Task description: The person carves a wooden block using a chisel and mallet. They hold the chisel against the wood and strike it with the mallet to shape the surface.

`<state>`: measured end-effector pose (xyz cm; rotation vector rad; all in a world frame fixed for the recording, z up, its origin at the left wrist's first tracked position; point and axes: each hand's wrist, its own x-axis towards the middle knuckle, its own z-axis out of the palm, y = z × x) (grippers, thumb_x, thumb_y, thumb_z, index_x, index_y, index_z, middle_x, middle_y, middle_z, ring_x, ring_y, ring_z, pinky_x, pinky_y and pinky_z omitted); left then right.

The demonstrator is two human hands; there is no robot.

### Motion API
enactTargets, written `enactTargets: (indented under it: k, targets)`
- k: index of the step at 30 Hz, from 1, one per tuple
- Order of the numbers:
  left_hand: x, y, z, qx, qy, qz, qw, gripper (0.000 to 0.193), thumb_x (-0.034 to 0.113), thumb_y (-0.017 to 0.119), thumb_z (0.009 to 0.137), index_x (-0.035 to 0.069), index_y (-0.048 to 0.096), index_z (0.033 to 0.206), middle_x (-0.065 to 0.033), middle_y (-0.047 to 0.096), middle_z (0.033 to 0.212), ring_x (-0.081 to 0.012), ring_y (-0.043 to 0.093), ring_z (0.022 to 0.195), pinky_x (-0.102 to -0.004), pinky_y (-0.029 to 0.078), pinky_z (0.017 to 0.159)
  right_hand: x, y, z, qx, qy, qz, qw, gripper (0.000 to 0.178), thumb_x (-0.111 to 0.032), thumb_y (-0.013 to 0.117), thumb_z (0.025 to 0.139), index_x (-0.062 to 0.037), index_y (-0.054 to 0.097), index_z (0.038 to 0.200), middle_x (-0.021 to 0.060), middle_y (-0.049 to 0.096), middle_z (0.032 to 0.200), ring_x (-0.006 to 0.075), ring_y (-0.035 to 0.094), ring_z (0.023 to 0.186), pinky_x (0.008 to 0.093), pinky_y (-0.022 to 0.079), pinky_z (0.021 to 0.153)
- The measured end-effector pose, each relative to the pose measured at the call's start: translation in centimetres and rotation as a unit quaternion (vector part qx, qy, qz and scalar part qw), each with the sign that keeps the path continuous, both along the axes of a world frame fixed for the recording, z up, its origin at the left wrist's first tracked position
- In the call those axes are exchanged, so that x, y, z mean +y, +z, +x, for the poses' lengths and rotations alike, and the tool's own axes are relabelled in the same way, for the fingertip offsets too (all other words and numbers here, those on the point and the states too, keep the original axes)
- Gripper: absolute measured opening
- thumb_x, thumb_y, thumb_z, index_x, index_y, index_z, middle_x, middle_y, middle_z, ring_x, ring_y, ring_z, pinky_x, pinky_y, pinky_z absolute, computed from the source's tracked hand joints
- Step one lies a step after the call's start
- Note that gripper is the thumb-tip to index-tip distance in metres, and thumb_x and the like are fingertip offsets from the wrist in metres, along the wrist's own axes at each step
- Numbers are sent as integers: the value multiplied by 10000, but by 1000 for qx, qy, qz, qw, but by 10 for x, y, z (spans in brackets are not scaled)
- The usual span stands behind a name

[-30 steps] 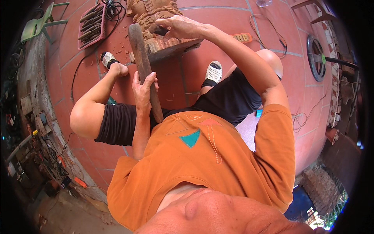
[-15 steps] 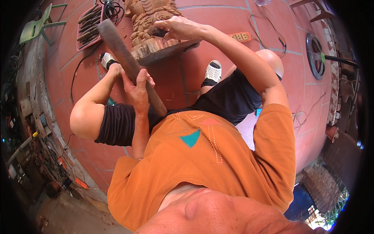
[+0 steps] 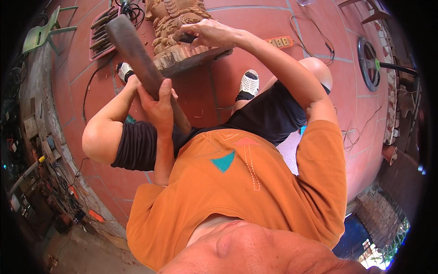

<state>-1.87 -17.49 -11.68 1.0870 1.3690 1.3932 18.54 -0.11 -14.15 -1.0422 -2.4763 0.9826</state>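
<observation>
My left hand [image 3: 157,107] is wrapped round a long dark wooden mallet [image 3: 132,48]. Its thick end is raised toward the far left and its handle slants back toward my lap. Past the mallet, a carved wooden sculpture [image 3: 165,44] with layered relief stands on the floor between my feet. My right hand [image 3: 212,33] is closed at the sculpture's right side around a short dark tool [image 3: 185,37], probably a carving chisel. Its working end is hidden against the wood and behind my fingers.
Several carving tools [image 3: 106,28] lie in a pink basket [image 3: 92,57] at the far left, beside coiled black cable [image 3: 133,13]. A green chair [image 3: 43,34] stands farther left. Right of the sculpture are an orange power strip [image 3: 279,42], its looped cord [image 3: 315,25] and a round dark base [image 3: 360,66].
The mallet's thick end has swung slightly left and up, away from the sculpture, with my left hand tilting along. My right hand and the tool in it stay at nearly the same spot.
</observation>
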Motion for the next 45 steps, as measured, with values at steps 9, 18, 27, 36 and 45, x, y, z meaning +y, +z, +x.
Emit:
enactTargets:
  k: [9, 18, 27, 36, 45]
  targets:
    - [-2, -11, -14, -52, -72, -141, 986, 312, 223, 737, 939, 49, 551, 1119, -17, 582, 753, -99, 573, 555, -238, 477, 507, 2, 10, 4, 56, -22, 13, 998, 502, -179, 742, 884, -100, 539, 1336, 222, 708, 1048, 408, 685, 1001, 496, 529, 869]
    - [-5, -15, -14, -60, -76, -142, 985, 291, 227, 732, 943, 60, 545, 1091, -10, 582, 753, -96, 576, 550, -233, 481, 503, -2, 15, 14, 33, -71, 48, 996, 528, -192, 751, 882, -55, 510, 1331, 225, 688, 1103, 417, 658, 1067, 491, 522, 885]
    - [-7, -10, -7, -28, -94, -109, 989, 255, 180, 703, 960, 47, 551, 1115, -12, 592, 773, -102, 580, 571, -234, 485, 527, -10, 2, 9, 50, -64, 47, 996, 424, -154, 714, 900, -77, 496, 1256, 202, 644, 822, 407, 654, 800, 501, 494, 735]
    - [-7, 2, -1, -63, -53, -50, 995, 295, 139, 704, 956, 32, 535, 1173, -29, 595, 797, -99, 576, 604, -241, 487, 541, -10, 5, 7, 0, -45, 19, 999, 632, -194, 743, 882, -53, 462, 1431, 268, 671, 1114, 444, 651, 1048, 508, 515, 868]
    - [-4, -2, -3, 40, -119, -139, 982, 306, 156, 727, 950, 30, 540, 1157, -12, 605, 801, -82, 555, 594, -243, 451, 528, -6, -14, 8, 45, -28, 104, 993, 596, -133, 733, 863, -18, 486, 1394, 268, 677, 942, 449, 661, 883, 521, 500, 769]
